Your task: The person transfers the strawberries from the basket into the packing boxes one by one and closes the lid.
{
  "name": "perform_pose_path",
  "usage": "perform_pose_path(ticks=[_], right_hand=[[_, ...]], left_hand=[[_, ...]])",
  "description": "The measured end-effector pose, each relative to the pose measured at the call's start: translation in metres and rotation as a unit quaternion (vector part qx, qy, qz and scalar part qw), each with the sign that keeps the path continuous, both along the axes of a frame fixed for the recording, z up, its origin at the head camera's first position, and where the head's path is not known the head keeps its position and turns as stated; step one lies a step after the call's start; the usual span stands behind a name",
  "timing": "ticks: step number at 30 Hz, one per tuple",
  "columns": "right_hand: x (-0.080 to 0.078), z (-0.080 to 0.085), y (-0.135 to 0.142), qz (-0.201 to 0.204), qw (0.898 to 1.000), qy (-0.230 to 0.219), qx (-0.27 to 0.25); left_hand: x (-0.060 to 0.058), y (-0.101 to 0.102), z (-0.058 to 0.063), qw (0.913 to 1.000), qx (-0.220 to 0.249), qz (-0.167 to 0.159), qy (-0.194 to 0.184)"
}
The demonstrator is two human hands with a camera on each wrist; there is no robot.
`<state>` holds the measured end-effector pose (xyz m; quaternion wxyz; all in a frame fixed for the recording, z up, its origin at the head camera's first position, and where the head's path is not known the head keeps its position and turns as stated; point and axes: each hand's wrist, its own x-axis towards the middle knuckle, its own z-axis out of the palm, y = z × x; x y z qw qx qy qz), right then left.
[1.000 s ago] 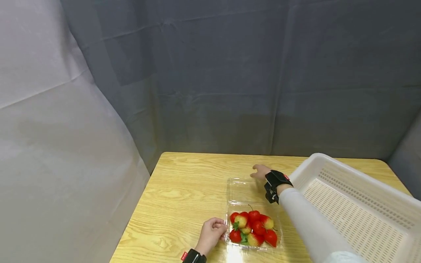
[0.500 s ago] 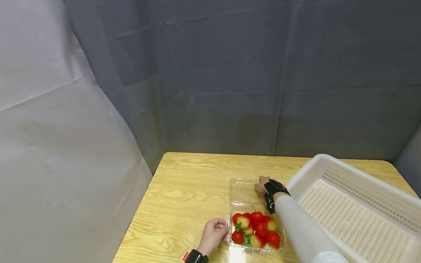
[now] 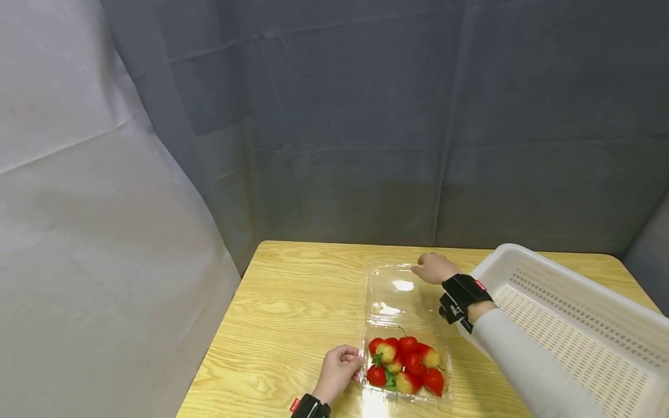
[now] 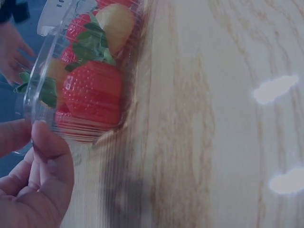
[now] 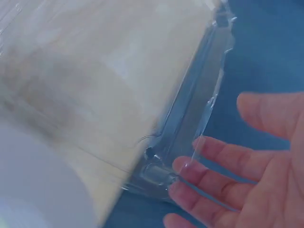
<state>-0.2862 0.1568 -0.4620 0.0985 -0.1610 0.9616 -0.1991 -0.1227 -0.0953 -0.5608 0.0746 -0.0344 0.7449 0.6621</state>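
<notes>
A clear plastic clamshell container [image 3: 364,348] lies unfolded on the wooden table, its near half filled with several strawberries [image 3: 434,381], red and red-yellow, some with green leaves. A round red fruit [image 3: 408,344] with a thin stem sits among them. My left hand [image 3: 337,371] pinches the left rim between thumb and finger; the left wrist view shows this grip beside a large red strawberry [image 4: 92,92]. The container's lid [image 3: 389,293] tilts up at the far side. At its far right corner is my right hand [image 3: 435,268], straight fingertips [image 5: 187,166] against the lid's edge, thumb apart.
A large white perforated plastic basket [image 3: 493,273] stands at the right, close beside my right forearm. The wooden table [image 3: 292,302] extends to the left of the container. Grey cloth [image 3: 345,128] hangs behind and paler cloth [image 3: 104,232] at the left.
My right hand reached down to the lid's right edge, then moved up and away with it. The lid's far edge has risen off the table. The left hand stays at the rim.
</notes>
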Motion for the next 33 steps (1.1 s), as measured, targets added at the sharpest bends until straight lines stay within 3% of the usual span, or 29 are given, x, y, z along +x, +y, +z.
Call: perform_pose_path(ticks=[3,6,9,14,18,21,23,29,33], right_hand=[[0.025,0.028,0.002,0.009,0.998,0.032,-0.046],[0.053,0.043,0.005,0.020,0.993,0.076,-0.085],[0.079,0.049,0.004,0.037,0.985,0.126,-0.110],[0.122,0.042,-0.002,0.043,0.970,0.212,-0.113],[0.157,0.018,-0.003,0.033,0.950,0.284,-0.123],[0.177,-0.008,-0.001,0.063,0.930,0.329,-0.150],[0.187,-0.026,0.001,0.085,0.924,0.338,-0.160],[0.202,-0.085,0.007,0.143,0.909,0.344,-0.188],[0.205,-0.104,0.007,0.146,0.903,0.349,-0.205]], left_hand=[[-0.002,-0.002,-0.007,1.0000,-0.009,0.003,-0.003],[-0.003,-0.005,-0.011,0.9999,-0.013,-0.001,-0.007],[-0.003,-0.007,-0.011,0.9999,-0.010,0.000,-0.011],[0.000,-0.007,-0.010,0.9999,-0.008,0.003,-0.009],[0.002,-0.007,-0.008,0.9999,-0.004,-0.002,-0.013],[0.002,-0.009,-0.008,0.9999,0.002,0.001,-0.017],[0.002,-0.010,-0.008,0.9998,0.007,0.003,-0.017],[0.005,-0.012,-0.013,0.9990,0.037,-0.002,-0.026],[0.008,-0.013,-0.011,0.9935,0.098,-0.008,-0.058]])
